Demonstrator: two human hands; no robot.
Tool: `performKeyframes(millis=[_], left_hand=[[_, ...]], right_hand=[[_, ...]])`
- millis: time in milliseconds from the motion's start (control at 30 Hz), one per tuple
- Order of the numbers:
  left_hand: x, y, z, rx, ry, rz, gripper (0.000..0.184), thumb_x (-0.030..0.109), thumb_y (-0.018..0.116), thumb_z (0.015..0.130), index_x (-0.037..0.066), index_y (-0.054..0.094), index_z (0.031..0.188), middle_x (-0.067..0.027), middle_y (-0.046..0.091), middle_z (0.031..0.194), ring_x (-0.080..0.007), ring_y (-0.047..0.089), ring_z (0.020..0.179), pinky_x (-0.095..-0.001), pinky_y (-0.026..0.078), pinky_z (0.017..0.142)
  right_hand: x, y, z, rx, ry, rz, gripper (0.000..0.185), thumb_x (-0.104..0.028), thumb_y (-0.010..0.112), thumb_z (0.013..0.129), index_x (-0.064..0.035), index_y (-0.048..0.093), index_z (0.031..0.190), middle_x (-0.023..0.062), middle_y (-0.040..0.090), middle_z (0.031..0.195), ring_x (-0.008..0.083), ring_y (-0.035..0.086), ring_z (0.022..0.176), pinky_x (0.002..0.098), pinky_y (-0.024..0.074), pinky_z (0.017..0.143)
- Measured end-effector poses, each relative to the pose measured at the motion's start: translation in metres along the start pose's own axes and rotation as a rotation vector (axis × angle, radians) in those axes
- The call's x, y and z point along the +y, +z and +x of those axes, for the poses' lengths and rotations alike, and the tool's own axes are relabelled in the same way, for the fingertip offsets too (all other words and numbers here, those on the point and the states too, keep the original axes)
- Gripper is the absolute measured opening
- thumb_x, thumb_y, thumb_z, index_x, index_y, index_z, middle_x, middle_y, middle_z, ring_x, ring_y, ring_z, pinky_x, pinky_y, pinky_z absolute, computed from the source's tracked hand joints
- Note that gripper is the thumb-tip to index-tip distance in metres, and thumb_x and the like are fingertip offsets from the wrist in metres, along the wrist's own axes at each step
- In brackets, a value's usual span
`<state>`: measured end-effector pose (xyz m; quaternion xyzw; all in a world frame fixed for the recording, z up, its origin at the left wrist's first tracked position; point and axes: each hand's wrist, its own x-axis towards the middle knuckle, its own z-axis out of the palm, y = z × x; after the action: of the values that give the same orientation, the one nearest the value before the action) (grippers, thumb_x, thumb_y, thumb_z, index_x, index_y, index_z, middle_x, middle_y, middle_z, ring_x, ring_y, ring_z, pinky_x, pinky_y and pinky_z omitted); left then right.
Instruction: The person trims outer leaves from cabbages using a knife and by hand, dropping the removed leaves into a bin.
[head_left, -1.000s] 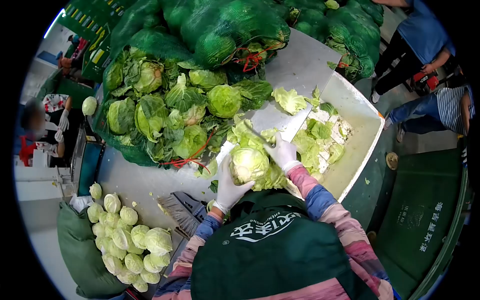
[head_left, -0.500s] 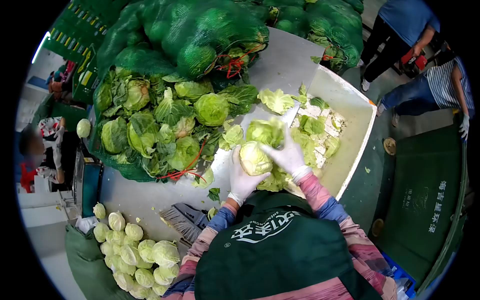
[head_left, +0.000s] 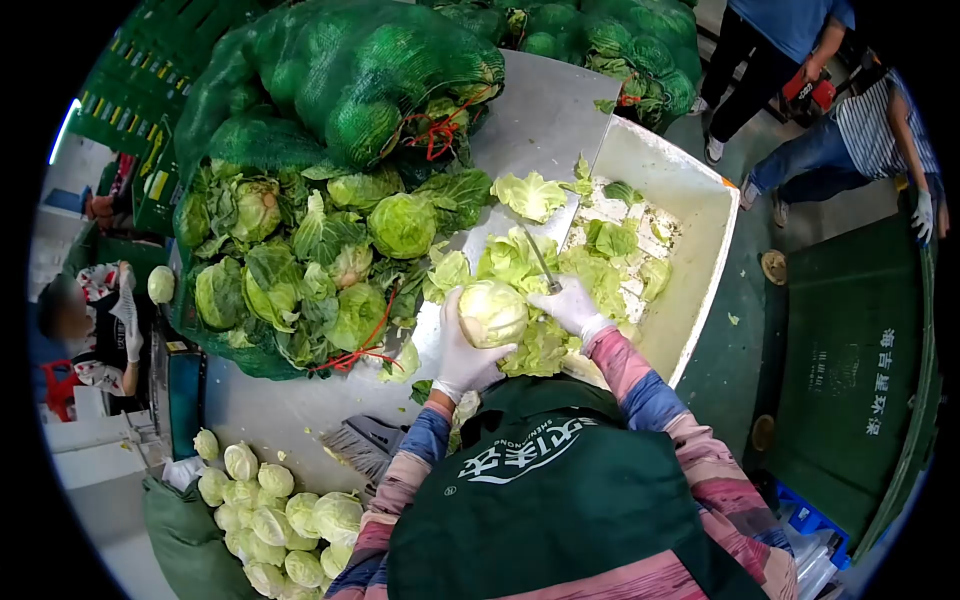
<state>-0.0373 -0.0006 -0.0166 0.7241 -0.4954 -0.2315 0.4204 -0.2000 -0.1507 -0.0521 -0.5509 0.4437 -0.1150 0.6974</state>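
Note:
A pale, rounded cabbage (head_left: 492, 313) rests in my gloved left hand (head_left: 464, 347), whose fingers wrap its left side and underside. My gloved right hand (head_left: 568, 306), just right of the cabbage, is closed around a knife (head_left: 539, 254) with its blade pointing up and to the left. Loose green leaves (head_left: 505, 256) lie behind the cabbage and below my right hand. Left of them, an open green net bag (head_left: 255, 150) holds untrimmed cabbages with dark outer leaves (head_left: 403, 226).
A white-rimmed bin (head_left: 690, 190) with leaf scraps stands at the right of the metal table (head_left: 270, 400). Trimmed cabbages (head_left: 270, 523) are piled at lower left, near a brush (head_left: 365, 446). People stand at upper right and left; a green container (head_left: 850, 350) is at right.
The view has shifted, moving the table's contents leftward. My right hand passed over the cabbage and is now at its right side; leaves around the cabbage lie further back.

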Motion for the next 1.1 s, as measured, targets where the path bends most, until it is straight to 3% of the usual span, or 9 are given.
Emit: performKeyframes(millis=[200,333,433,533,600,667,700,933,1100], left_hand=[[-0.012,-0.019,0.001,0.027,-0.118,-0.092,0.103,0.023,0.09,0.056,-0.003,0.031,0.137,-0.0188,0.043,0.129,-0.03,0.046,0.12,-0.0383,0.039,0.103],[-0.036,-0.04,0.003,0.107,-0.516,-0.783,0.077,0.018,0.079,0.075,0.0,0.036,0.136,-0.0176,0.051,0.125,-0.029,0.05,0.12,-0.043,0.04,0.104],[-0.031,-0.06,-0.01,0.181,-0.558,-1.616,0.053,0.031,0.064,0.088,0.007,0.044,0.13,-0.0129,0.048,0.134,-0.028,0.048,0.123,-0.0462,0.037,0.105],[-0.005,-0.061,-0.036,0.256,-0.266,-0.759,0.056,0.042,0.055,0.091,0.007,0.043,0.133,-0.0112,0.048,0.136,-0.0298,0.046,0.125,-0.0459,0.036,0.106],[0.001,-0.068,-0.032,0.208,-0.168,-0.358,0.06,0.049,0.047,0.093,0.006,0.042,0.134,-0.0106,0.049,0.136,-0.0313,0.045,0.126,-0.046,0.036,0.106],[-0.026,-0.059,-0.028,0.08,-0.533,-2.323,0.074,0.061,0.047,0.086,0.01,0.04,0.138,-0.0176,0.045,0.134,-0.0367,0.042,0.124,-0.0529,0.029,0.107],[-0.014,-0.05,-0.03,0.155,-0.577,-2.437,0.081,0.065,0.047,0.08,0.009,0.04,0.138,-0.0184,0.045,0.133,-0.038,0.042,0.122,-0.0564,0.028,0.106],[-0.001,-0.036,-0.033,0.082,-0.312,-1.755,0.073,0.057,0.051,0.084,0.011,0.04,0.139,-0.0146,0.041,0.139,-0.0326,0.038,0.128,-0.0497,0.027,0.108],[0.022,-0.039,-0.024,0.286,-0.397,-1.337,0.067,0.051,0.053,0.088,0.014,0.035,0.142,-0.0088,0.035,0.147,-0.0272,0.035,0.133,-0.0468,0.027,0.109]], right_hand=[[-0.005,0.018,0.012,0.035,-0.075,0.048,0.056,-0.028,0.08,0.073,0.0051,0.059,0.113,0.0133,0.067,0.093,0.0186,0.062,0.081,0.0295,0.0495,0.076],[0.007,0.015,0.018,0.247,-0.187,-0.676,0.041,-0.025,0.073,0.077,-0.0056,0.06,0.111,0.0116,0.068,0.089,0.0222,0.064,0.079,0.0351,0.0517,0.074],[0.038,-0.026,0.025,0.559,-0.166,-0.524,0.043,-0.02,0.07,0.076,-0.0069,0.059,0.115,0.014,0.066,0.093,0.0276,0.065,0.083,0.0369,0.0524,0.076],[0.023,-0.092,-0.002,0.781,0.056,-0.903,0.084,-0.025,0.079,0.072,-0.0073,0.031,0.139,0.0254,0.052,0.119,0.0352,0.061,0.098,0.0401,0.0509,0.085],[0.011,-0.082,0.001,0.826,0.015,-1.078,0.073,-0.026,0.07,0.082,-0.0031,0.033,0.14,0.021,0.054,0.119,0.0241,0.064,0.089,0.0349,0.0541,0.076],[-0.049,-0.052,-0.012,0.602,-0.119,-0.784,0.08,-0.027,0.076,0.077,-0.0068,0.035,0.142,0.0158,0.056,0.118,0.0227,0.065,0.083,0.033,0.0544,0.075],[-0.055,-0.025,-0.014,0.41,-0.302,-0.644,0.079,-0.028,0.077,0.076,-0.0085,0.038,0.141,0.0132,0.056,0.118,0.0216,0.065,0.082,0.0322,0.0544,0.075],[-0.128,0.087,-0.085,-0.002,-0.994,-0.8,0.088,-0.036,0.081,0.067,-0.0189,0.04,0.143,0.0121,0.043,0.138,0.0271,0.064,0.099,0.0333,0.0553,0.075],[-0.12,0.086,-0.074,0.012,-0.922,-0.904,0.072,-0.029,0.077,0.071,-0.0236,0.049,0.137,0.0109,0.049,0.132,0.0275,0.065,0.093,0.0321,0.0557,0.072]])
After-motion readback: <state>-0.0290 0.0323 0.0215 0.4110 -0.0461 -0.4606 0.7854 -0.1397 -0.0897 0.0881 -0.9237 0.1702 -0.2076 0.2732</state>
